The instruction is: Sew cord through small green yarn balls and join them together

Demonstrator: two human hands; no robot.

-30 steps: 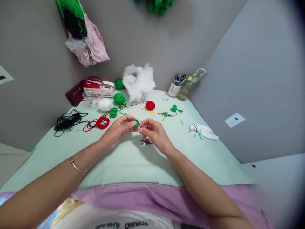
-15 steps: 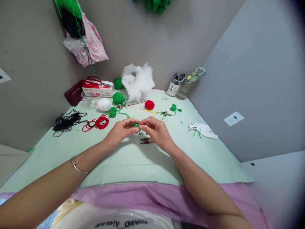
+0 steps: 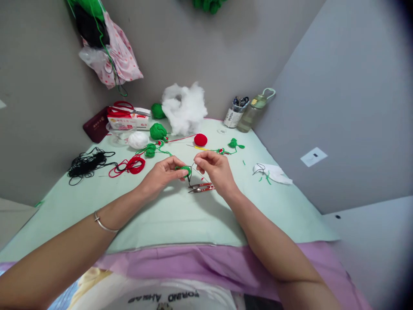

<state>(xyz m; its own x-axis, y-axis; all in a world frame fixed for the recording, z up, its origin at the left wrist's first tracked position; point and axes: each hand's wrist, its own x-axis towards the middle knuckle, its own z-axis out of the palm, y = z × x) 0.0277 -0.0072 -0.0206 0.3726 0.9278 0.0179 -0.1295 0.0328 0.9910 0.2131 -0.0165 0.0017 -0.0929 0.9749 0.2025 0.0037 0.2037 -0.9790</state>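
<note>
My left hand (image 3: 163,174) is closed in a pinch on a small green crocheted piece (image 3: 185,172), held above the table. Black yarn (image 3: 190,177) hangs in a loop from that piece. To the right of it, my right hand (image 3: 218,171) pinches a thin needle (image 3: 193,164), only its end showing at the fingertips. Thread snips (image 3: 200,187) with orange-red handles lie on the table below my hands. A yellow-handled crochet hook (image 3: 201,148) and a red yarn ball (image 3: 200,140) lie just beyond.
Black yarn (image 3: 87,165), red yarn (image 3: 132,166) and green balls (image 3: 158,131) lie left. White stuffing (image 3: 185,110) sits at the back near red scissors (image 3: 121,109) on a box. A pen cup (image 3: 232,117) and bottle (image 3: 251,116) stand back right; a white cloth (image 3: 274,173) lies right.
My right hand has drawn away from the green piece, opening a gap between the hands. More of the piece, the black yarn and the snips now shows. The view has shifted slightly.
</note>
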